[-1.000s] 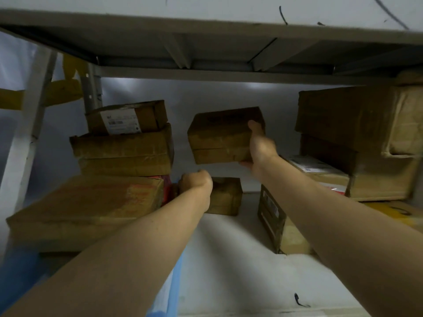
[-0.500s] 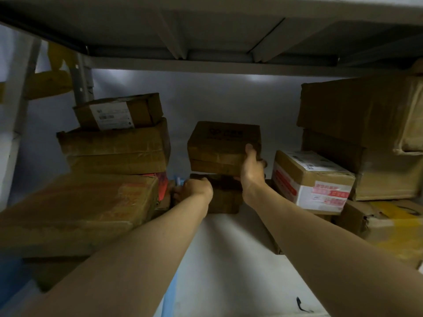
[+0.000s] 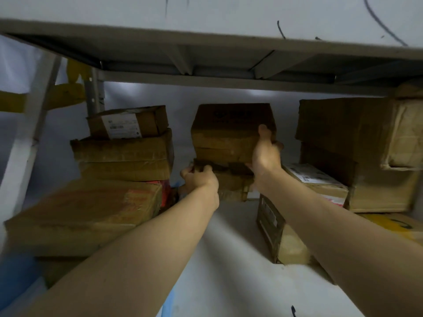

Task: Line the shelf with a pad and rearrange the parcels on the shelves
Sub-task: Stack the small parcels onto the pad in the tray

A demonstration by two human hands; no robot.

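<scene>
My right hand [image 3: 265, 154] grips the upper cardboard parcel [image 3: 226, 133]; my left hand [image 3: 199, 179] clutches the lower parcel [image 3: 233, 183] beneath. I should square their edges before letting go.

1. White slanted post [image 3: 29, 124], rising along the left edge.
2. Blurred yellow band-like shape [image 3: 66, 94], just behind that post, visible on both sides of it.
3. Pale grey wall [image 3: 180, 97], well right of the post, brightly lit in patches.
4. Black pen marks [image 3: 280, 29], far above and right of the post.

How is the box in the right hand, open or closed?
Closed: the box shows a flat top with no raised flaps. The right hand grips its right corner.
</scene>
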